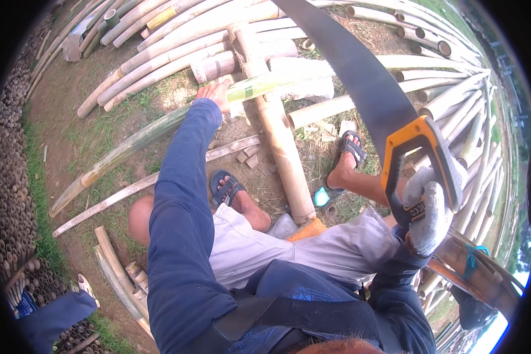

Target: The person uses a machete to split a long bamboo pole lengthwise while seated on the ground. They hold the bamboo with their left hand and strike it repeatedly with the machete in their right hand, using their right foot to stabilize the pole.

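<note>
In my right hand (pixel 426 203), which wears a whitish work glove, is a handsaw (pixel 360 65). My fingers wrap its orange and black handle, and the wide toothed blade points up and away, apart from any pole. My left hand (pixel 215 94) is bare and grips a long greenish bamboo pole (pixel 159 125) at the end of my stretched arm. That pole slopes from the ground at the left up to the right, across a thick bamboo post (pixel 284 159) that lies between my feet.
Many cut bamboo poles (pixel 159 76) lie beyond my left hand, and more are piled (pixel 448 106) at the right. A thin bamboo strip (pixel 118 197) and small offcuts (pixel 248 156) lie near my feet. Someone's blue-clothed limb (pixel 59 318) shows at the lower left.
</note>
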A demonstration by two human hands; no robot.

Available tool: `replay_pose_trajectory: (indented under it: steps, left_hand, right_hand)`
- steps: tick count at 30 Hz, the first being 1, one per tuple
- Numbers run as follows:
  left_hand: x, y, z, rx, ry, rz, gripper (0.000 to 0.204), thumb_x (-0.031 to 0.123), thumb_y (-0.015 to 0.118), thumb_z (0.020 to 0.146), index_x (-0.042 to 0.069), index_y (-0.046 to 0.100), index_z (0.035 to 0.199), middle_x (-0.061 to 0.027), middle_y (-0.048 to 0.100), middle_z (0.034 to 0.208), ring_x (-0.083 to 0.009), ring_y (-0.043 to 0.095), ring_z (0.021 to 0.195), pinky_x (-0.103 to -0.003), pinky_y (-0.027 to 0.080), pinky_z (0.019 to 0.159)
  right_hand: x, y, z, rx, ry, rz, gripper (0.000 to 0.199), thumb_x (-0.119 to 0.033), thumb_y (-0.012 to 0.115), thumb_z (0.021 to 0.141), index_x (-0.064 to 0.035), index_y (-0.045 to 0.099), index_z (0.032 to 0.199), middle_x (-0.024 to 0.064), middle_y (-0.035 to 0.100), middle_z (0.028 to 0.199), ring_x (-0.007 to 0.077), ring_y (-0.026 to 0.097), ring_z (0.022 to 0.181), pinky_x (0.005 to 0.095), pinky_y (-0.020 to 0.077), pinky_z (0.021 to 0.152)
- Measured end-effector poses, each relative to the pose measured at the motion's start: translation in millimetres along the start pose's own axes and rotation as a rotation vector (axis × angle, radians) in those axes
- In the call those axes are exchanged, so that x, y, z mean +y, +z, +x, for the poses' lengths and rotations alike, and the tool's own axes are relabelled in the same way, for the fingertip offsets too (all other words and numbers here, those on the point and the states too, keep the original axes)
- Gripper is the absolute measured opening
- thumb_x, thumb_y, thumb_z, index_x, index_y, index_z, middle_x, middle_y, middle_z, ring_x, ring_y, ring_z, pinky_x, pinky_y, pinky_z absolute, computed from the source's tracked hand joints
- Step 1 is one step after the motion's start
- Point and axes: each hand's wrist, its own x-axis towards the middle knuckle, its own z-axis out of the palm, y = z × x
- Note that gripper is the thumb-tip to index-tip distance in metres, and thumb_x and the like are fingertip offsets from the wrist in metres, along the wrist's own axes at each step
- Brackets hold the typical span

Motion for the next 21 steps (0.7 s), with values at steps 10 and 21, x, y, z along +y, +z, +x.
replay_pose_trajectory:
  steps: [10, 21]
  left_hand:
    - [-47, 3, -31, -0.036, -0.077, -0.026, 0.086, 0.062, 0.087, 0.074, 0.019, 0.062, 0.144, -0.0184, 0.079, 0.115, -0.0381, 0.077, 0.106, -0.046, 0.059, 0.098]
    - [-37, 1, -39, -0.134, -0.134, -0.013, 0.077, 0.046, 0.089, 0.08, 0.023, 0.059, 0.147, -0.0112, 0.08, 0.112, -0.0336, 0.077, 0.108, -0.046, 0.06, 0.098]
  right_hand:
    - [95, 128, -51, -0.266, 0.241, -0.13, 0.056, -0.006, 0.077, 0.094, 0.0016, 0.053, 0.144, 0.0161, 0.059, 0.135, 0.0273, 0.06, 0.126, 0.0399, 0.0459, 0.11]
    - [125, 187, -81, -0.28, 0.123, -0.167, 0.052, -0.012, 0.084, 0.089, 0.0002, 0.063, 0.134, 0.0218, 0.067, 0.121, 0.0374, 0.066, 0.113, 0.0439, 0.0515, 0.099]
